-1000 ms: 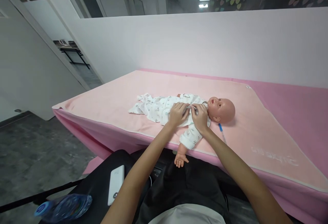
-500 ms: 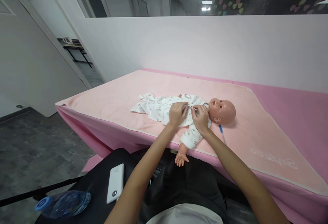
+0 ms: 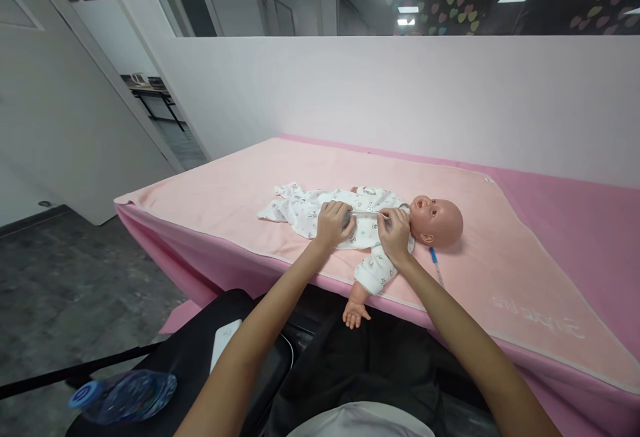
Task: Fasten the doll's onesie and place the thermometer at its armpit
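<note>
A baby doll (image 3: 436, 221) lies on its back, head to the right, in a white printed baby garment (image 3: 300, 213). Its near arm ends in a bare doll hand (image 3: 356, 313) over the table's front edge. My left hand (image 3: 334, 222) is at the doll's belly, fingers closed on the garment's front edge. At the chest, my right hand (image 3: 395, 231) pinches the same edge near the neck. Between both hands a narrow white strip of the edge is stretched straight. My fingertips are partly hidden.
The doll lies on a pink blanket (image 3: 225, 190) over the table. A thin blue-tipped stick, perhaps a thermometer (image 3: 434, 258), lies below the head. On the black chair at left are a plastic bottle (image 3: 125, 397) and a white power bank (image 3: 223, 338). A white wall stands behind.
My left hand has moved left and away from the right hand. Thin white cords showed between my fingers before; now a straight cloth edge spans the wider gap. The view has shifted slightly.
</note>
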Motion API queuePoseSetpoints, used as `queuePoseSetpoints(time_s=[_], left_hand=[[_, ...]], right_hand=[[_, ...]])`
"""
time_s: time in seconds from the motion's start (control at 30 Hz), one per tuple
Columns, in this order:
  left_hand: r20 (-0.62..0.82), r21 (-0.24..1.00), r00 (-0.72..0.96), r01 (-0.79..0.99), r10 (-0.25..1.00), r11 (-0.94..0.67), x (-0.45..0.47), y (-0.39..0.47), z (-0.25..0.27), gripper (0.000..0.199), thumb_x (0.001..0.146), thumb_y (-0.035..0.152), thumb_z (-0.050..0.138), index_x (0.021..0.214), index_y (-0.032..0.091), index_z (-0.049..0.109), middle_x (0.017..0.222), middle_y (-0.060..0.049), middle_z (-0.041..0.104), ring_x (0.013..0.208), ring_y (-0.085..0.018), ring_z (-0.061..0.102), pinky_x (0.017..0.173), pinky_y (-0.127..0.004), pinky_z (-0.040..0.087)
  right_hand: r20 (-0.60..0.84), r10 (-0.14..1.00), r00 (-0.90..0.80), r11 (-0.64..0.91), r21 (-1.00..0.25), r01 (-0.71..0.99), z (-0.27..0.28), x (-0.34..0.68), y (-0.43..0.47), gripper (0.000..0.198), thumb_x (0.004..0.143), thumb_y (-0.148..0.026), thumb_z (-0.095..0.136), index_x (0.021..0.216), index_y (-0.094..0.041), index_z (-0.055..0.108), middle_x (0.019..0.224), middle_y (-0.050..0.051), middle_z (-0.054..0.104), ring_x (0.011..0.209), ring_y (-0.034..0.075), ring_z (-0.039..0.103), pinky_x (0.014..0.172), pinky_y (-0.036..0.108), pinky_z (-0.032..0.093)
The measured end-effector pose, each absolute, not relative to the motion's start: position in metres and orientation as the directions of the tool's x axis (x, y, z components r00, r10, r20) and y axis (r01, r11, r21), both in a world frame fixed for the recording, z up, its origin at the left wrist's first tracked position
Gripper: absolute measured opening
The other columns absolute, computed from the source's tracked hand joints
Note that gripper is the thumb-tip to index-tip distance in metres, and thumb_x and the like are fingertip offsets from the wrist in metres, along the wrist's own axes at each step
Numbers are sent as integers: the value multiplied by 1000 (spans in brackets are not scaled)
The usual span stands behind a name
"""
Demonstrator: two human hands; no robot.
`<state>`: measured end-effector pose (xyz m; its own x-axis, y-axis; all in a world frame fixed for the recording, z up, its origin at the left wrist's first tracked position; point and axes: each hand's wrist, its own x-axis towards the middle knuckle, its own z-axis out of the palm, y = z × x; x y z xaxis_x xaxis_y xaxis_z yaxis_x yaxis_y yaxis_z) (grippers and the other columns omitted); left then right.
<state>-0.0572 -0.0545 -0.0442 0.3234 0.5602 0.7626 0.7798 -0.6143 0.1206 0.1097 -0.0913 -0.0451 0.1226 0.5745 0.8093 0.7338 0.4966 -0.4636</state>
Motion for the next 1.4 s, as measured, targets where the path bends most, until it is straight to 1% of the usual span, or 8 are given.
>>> queuePoseSetpoints(time_s=[0.2, 0.4, 0.53, 0.63, 0.77, 1.0, 1.2, 1.4], left_hand=[[776, 155, 293, 769, 558, -620, -59, -55, -44, 12, 78, 27, 46, 81, 20, 55, 77, -6, 61, 73, -20, 51, 72, -36, 35], [763, 117, 382, 712, 521, -693, -76, -54, -43, 15, 82, 26, 46, 85, 20, 60, 76, -4, 64, 75, -18, 54, 73, -35, 36], [799, 215, 279, 694, 532, -687, -84, -52, -43, 14, 84, 25, 47, 82, 20, 60, 72, -1, 64, 71, -16, 53, 72, -33, 36], [779, 263, 273, 674, 564, -691, -82, -54, -43, 12, 82, 27, 49, 81, 20, 60, 74, -1, 64, 73, -16, 53, 74, -33, 35], [743, 268, 316, 667, 590, -695, -78, -60, -40, 11, 82, 27, 49, 82, 20, 58, 80, -3, 62, 77, -17, 53, 76, -34, 35], [743, 257, 355, 632, 568, -731, -78, -59, -40, 8, 82, 19, 45, 81, 19, 53, 84, -3, 62, 82, -18, 54, 79, -34, 34], [738, 342, 274, 636, 617, -692, -77, -51, -42, 11, 86, 24, 44, 84, 20, 54, 80, -1, 64, 77, -16, 55, 83, -34, 34], [735, 309, 278, 673, 618, -672, -73, -52, -37, 19, 88, 25, 38, 89, 18, 56, 83, -2, 65, 78, -16, 54, 82, -34, 34]], right_hand=[[800, 585, 136, 494, -483, 723, -45, 110, -92, 14, 83, -24, 44, 76, -20, 55, 75, 3, 60, 75, 18, 51, 71, 31, 37], [797, 589, 136, 483, -482, 731, -44, 107, -93, 13, 83, -22, 45, 76, -19, 56, 74, 3, 61, 74, 17, 51, 71, 30, 37], [801, 585, 123, 486, -468, 738, -45, 106, -93, 13, 83, -21, 46, 76, -19, 56, 74, 3, 61, 74, 16, 51, 71, 30, 37], [802, 584, 122, 482, -464, 743, -44, 105, -93, 12, 83, -21, 46, 76, -19, 56, 73, 3, 60, 74, 16, 50, 71, 30, 37], [800, 587, 121, 480, -464, 745, -44, 105, -93, 12, 83, -20, 46, 76, -19, 56, 72, 2, 60, 74, 16, 50, 71, 30, 36], [796, 592, 124, 462, -462, 757, -41, 104, -94, 13, 83, -21, 45, 77, -19, 56, 72, 3, 59, 73, 16, 50, 70, 30, 37], [800, 591, 106, 457, -441, 773, -41, 105, -94, 13, 82, -18, 44, 76, -19, 56, 72, 2, 59, 73, 16, 50, 71, 30, 36], [795, 596, 113, 464, -455, 760, -41, 107, -93, 13, 83, -19, 44, 76, -19, 56, 72, 3, 60, 74, 16, 51, 71, 29, 37]])
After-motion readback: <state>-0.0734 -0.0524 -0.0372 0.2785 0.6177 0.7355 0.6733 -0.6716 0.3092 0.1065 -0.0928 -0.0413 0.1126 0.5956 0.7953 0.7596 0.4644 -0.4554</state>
